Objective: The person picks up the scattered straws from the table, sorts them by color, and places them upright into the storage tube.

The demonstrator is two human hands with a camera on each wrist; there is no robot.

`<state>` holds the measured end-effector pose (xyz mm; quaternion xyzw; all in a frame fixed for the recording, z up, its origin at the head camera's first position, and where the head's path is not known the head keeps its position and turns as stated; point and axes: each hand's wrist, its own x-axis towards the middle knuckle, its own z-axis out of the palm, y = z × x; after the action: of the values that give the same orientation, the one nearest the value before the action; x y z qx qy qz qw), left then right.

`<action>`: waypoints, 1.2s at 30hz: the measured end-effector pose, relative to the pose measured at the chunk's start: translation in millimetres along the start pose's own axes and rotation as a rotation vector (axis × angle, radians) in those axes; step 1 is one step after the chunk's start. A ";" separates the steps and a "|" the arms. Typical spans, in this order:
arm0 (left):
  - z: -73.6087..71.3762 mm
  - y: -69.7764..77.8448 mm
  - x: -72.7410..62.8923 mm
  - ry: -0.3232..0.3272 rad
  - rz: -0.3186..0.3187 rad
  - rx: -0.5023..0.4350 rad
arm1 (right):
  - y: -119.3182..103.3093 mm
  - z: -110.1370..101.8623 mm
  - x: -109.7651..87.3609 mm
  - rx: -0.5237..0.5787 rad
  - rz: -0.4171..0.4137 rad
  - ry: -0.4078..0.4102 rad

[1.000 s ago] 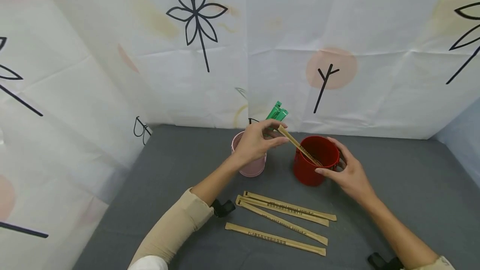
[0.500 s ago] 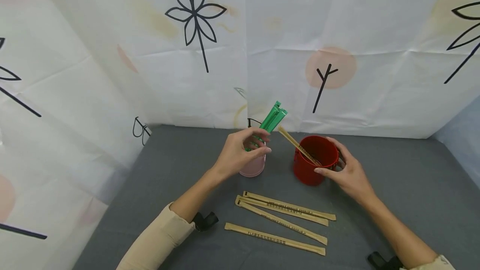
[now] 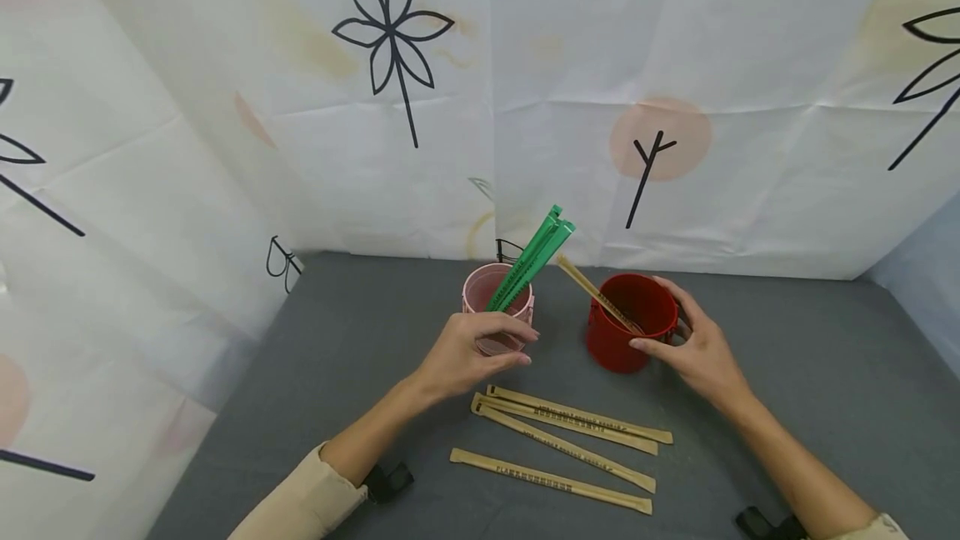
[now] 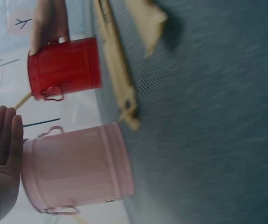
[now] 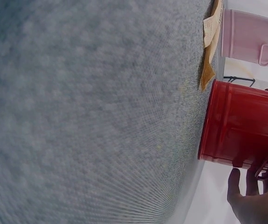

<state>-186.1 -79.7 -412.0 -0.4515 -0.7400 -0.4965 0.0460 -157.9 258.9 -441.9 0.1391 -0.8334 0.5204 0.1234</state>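
My right hand [image 3: 701, 350] grips the side of the small red bucket [image 3: 621, 350], its thumb at the near rim and fingers behind. A brown paper-wrapped straw [image 3: 588, 283] leans out of this bucket toward the left. The pink bucket [image 4: 73, 168] stands to its left, holding several green wrapped sticks [image 3: 532, 261] that tilt right. In front of the pink bucket is my left hand [image 3: 461, 357], fingers extended with nothing in them; it covers part of the bucket in the head view. The left wrist view shows those fingers straight beside the pink rim.
Several brown paper-wrapped straws [image 3: 555, 482] lie on the grey tabletop [image 3: 360, 332] in front of the buckets. A white cloth [image 3: 570, 148] printed with leaves and twigs rises behind the table and along its left side.
My left hand has let go of the brown straw, now leaning in the red bucket. It has moved left and down, past the pink bucket. My right hand stays on the red bucket.
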 end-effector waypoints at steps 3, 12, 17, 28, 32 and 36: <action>2.7 -4.9 -8.0 -0.015 -0.004 0.019 | 0.2 0.3 -0.3 0.003 0.001 -0.002; 8.3 -16.6 -27.8 -0.126 -0.239 -0.071 | 1.2 0.4 -2.3 0.005 0.015 -0.006; 8.6 -23.3 -32.6 -0.194 -0.374 -0.078 | 1.0 0.4 -3.4 0.001 0.015 -0.007; 9.8 -36.6 -36.8 -0.298 -0.483 -0.064 | 1.3 1.1 -2.1 0.007 0.014 -0.010; 11.6 -39.6 -37.1 -0.297 -0.466 -0.032 | 1.5 0.7 -0.6 0.016 0.006 -0.012; 13.7 -40.8 -36.7 -0.294 -0.445 0.007 | 1.4 -0.3 -0.1 0.016 0.002 -0.010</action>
<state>-188.4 -96.0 -466.0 -0.3448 -0.8216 -0.4207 -0.1707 -158.3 259.8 -443.0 0.1420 -0.8299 0.5265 0.1177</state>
